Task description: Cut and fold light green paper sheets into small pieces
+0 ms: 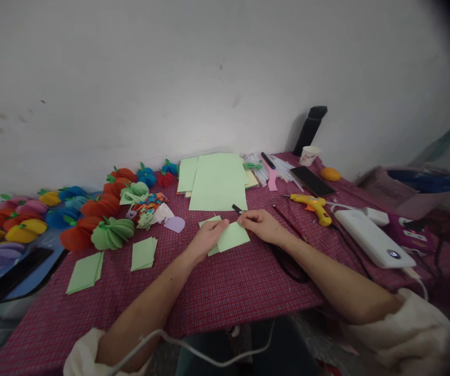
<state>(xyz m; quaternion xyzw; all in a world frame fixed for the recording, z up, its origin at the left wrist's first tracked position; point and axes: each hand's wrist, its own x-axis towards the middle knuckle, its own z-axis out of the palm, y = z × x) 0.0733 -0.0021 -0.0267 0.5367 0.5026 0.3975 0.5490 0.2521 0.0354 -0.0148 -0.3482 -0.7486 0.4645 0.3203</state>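
Note:
Both my hands hold a light green paper piece above the middle of the table. My left hand pinches its left side, thumb on top. My right hand has its fingertips closed on the upper right corner. Under and beside it lies more green paper, partly hidden by my left hand. A small black-handled tool lies just behind my right fingertips; the rest of it is hidden. Large green sheets are stacked beyond my hands. Two small piles of green paper, a nearer one and another, lie to the left.
Several colourful paper pumpkins crowd the left side beside paper scraps. On the right are a yellow glue gun, a pencil, a phone, a white power bank and a paper cup. A white cable crosses my lap.

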